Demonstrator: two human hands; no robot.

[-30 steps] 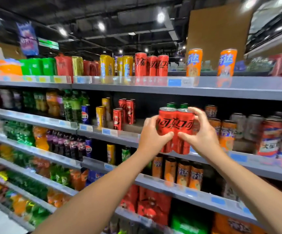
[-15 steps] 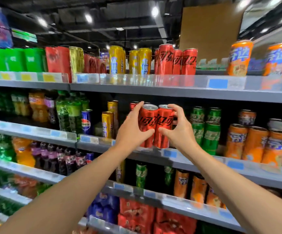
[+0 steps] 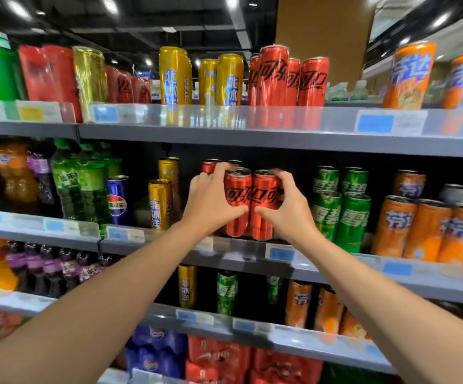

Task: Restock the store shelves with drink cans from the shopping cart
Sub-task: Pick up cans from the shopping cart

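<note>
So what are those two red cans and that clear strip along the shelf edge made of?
The two red cans look like thin glossy painted metal, probably aluminium: bare silvery rims and pull-tab tops. The clear strip looks like transparent plastic, since cans show through it and it catches glare.

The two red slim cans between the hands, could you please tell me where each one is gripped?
Left hand grips the left red slim can mid-body; right hand grips the right red slim can likewise.

Glossy red metal cans; matt grey metal shelf, clear shiny plastic label strip
</note>
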